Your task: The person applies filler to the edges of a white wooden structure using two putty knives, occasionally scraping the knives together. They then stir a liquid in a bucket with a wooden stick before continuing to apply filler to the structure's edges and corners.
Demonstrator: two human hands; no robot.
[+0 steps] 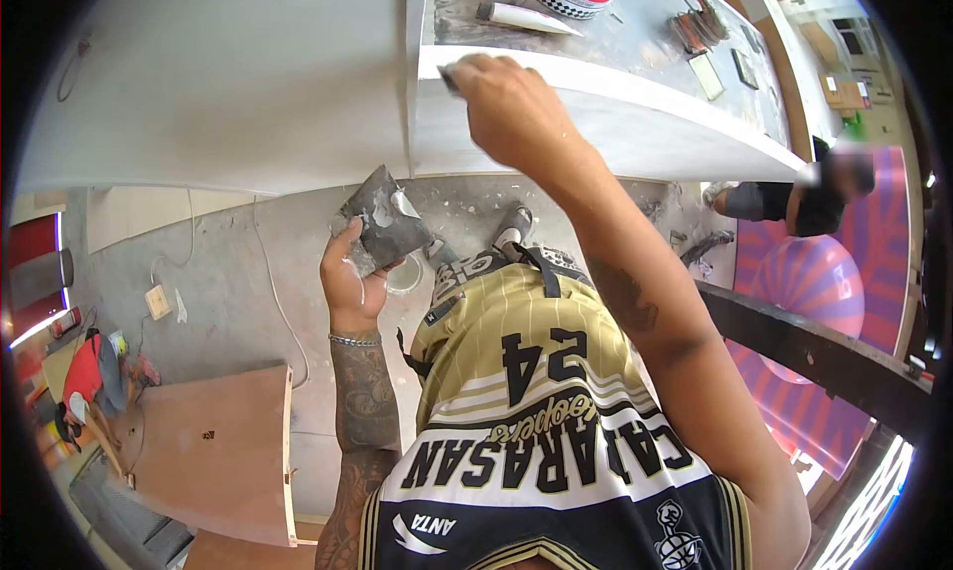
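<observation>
A: Edges, room?
B: The right hand [511, 108] is at the shelf [635, 123] front edge, just beside the upright panel [417, 73]. Open floor [228, 292] below.
A: Fingers?
B: Clenched on a scraper [449, 76] that touches the edge. The left hand [347, 277] grips a putty-smeared board [382, 222] under the shelf.

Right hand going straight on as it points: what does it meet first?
The right hand with its small dark scraper blade seems at the white painted shelf edge; it would meet that first, though depth is unclear.
</observation>
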